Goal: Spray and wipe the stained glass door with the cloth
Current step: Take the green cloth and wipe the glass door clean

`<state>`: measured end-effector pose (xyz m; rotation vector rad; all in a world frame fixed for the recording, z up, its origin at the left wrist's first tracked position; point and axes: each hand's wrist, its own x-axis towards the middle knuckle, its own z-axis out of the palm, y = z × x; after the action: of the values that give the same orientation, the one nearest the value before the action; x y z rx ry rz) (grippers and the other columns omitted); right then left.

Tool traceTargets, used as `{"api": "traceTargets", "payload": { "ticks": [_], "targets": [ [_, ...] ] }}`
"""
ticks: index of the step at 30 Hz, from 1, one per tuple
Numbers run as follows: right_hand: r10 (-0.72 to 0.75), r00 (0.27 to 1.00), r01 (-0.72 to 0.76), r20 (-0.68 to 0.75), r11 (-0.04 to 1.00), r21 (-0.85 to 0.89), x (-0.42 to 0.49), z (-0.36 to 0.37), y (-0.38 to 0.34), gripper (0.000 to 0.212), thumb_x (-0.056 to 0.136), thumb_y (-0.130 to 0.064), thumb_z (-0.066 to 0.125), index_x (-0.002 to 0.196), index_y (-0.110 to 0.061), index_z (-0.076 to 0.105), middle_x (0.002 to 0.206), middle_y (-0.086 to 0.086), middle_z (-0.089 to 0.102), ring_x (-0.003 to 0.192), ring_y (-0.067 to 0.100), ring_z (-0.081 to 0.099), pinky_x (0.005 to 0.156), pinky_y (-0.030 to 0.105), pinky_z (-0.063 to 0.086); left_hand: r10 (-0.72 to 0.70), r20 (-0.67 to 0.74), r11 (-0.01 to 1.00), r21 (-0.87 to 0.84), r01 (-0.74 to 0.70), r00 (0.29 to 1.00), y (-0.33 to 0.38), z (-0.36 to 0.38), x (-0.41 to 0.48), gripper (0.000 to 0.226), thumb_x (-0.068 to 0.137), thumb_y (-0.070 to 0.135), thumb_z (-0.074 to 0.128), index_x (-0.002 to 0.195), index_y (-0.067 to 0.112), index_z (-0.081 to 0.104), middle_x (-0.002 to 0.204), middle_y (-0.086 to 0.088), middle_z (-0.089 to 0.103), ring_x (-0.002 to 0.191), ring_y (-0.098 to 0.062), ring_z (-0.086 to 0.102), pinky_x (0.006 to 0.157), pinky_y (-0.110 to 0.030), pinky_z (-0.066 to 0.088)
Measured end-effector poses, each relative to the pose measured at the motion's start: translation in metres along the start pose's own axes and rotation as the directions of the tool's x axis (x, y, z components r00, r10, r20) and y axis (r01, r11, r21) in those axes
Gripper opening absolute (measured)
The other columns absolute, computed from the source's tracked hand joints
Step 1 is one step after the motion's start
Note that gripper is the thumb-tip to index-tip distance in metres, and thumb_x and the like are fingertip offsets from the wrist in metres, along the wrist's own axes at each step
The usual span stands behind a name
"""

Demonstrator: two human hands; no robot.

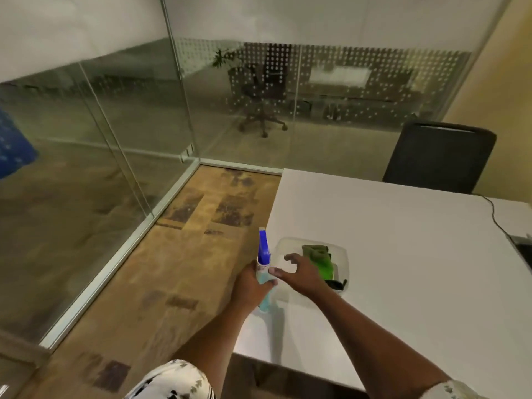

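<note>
A spray bottle (264, 251) with a blue trigger head and pale blue liquid stands at the left edge of the white table (403, 240). My left hand (250, 286) is wrapped around its body. My right hand (302, 272) hovers with fingers spread over a clear plastic tray (342, 254), just left of a green cloth (319, 257) lying in it. The glass door and wall panels (115, 133) run along the left and far side.
A black chair back (437, 156) stands behind the table's far edge. A cable (495, 217) trails across the table at right. Patterned carpet floor (172, 269) lies between table and glass. An office chair (262, 90) is visible beyond the glass.
</note>
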<state>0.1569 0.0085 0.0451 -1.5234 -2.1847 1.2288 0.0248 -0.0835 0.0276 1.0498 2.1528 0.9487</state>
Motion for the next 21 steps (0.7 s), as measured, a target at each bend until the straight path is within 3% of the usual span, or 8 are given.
{"api": "traceTargets", "payload": {
  "ticks": [3,6,8,13,16,18,21],
  "targets": [
    [0.043,0.998,-0.049,-0.042,0.989,-0.139,0.011,-0.003,0.032,0.061,0.088,-0.054,0.072,0.133,-0.014,0.062,0.140,0.005,0.062,0.129,0.021,0.057,0.107,0.032,0.045,-0.032,0.005,0.999,0.030,0.032,0.999,-0.012,0.013,0.000,0.073,0.083,0.047,0.082,0.140,0.012,0.053,0.133,-0.001,0.066,0.122,-0.024,0.065,0.097,-0.017,0.032],
    [0.082,0.996,-0.091,-0.044,0.957,-0.274,0.020,-0.006,0.057,0.056,0.093,-0.049,0.069,0.136,-0.015,0.060,0.142,0.007,0.059,0.132,0.023,0.054,0.104,0.031,0.045,-0.062,0.051,0.998,-0.010,0.063,0.997,-0.026,0.023,0.001,0.074,0.083,0.037,0.084,0.142,0.008,0.050,0.141,-0.006,0.063,0.125,-0.027,0.064,0.103,-0.025,0.043],
    [0.110,0.993,-0.114,-0.030,0.927,-0.357,0.025,-0.009,0.069,0.058,0.094,-0.048,0.065,0.142,-0.017,0.054,0.148,0.006,0.053,0.138,0.025,0.048,0.105,0.035,0.045,-0.074,0.063,0.996,-0.042,0.077,0.995,-0.034,0.028,0.002,0.072,0.082,0.032,0.086,0.140,0.008,0.051,0.139,-0.007,0.064,0.122,-0.026,0.065,0.094,-0.021,0.044],
    [0.179,0.974,-0.060,0.139,0.793,-0.606,0.039,-0.014,0.085,0.058,0.102,-0.039,0.052,0.156,-0.027,0.036,0.158,0.006,0.041,0.146,0.030,0.037,0.114,0.047,0.040,-0.052,0.115,0.996,-0.060,0.059,0.992,-0.043,0.032,0.014,0.076,0.080,0.030,0.087,0.142,0.005,0.049,0.139,-0.007,0.063,0.119,-0.025,0.065,0.096,-0.024,0.045],
    [0.221,0.957,-0.043,0.188,0.751,-0.659,0.046,-0.019,0.090,0.049,0.105,-0.027,0.042,0.154,-0.034,0.039,0.154,0.005,0.046,0.143,0.029,0.042,0.112,0.047,0.041,-0.029,0.148,0.999,-0.031,0.033,0.989,-0.048,0.032,0.022,0.067,0.079,0.031,0.088,0.132,0.012,0.052,0.124,0.000,0.063,0.103,-0.014,0.059,0.087,-0.014,0.043],
    [0.240,0.951,-0.047,0.196,0.736,-0.676,0.049,-0.023,0.093,0.047,0.105,-0.023,0.040,0.150,-0.035,0.044,0.151,0.004,0.050,0.140,0.029,0.045,0.112,0.048,0.041,-0.023,0.163,0.999,-0.026,0.028,0.986,-0.052,0.031,0.024,0.060,0.078,0.033,0.089,0.121,0.028,0.047,0.116,0.010,0.056,0.103,-0.010,0.056,0.072,0.000,0.042],
    [0.238,0.949,-0.047,0.205,0.753,-0.657,0.054,-0.026,0.097,0.042,0.106,-0.026,0.040,0.145,-0.034,0.050,0.147,0.004,0.054,0.136,0.031,0.048,0.111,0.047,0.043,-0.024,0.171,0.999,-0.038,0.031,0.985,-0.058,0.034,0.027,0.063,0.077,0.031,0.090,0.116,0.036,0.041,0.116,0.013,0.054,0.106,-0.010,0.056,0.063,0.004,0.040]
  ]
}}
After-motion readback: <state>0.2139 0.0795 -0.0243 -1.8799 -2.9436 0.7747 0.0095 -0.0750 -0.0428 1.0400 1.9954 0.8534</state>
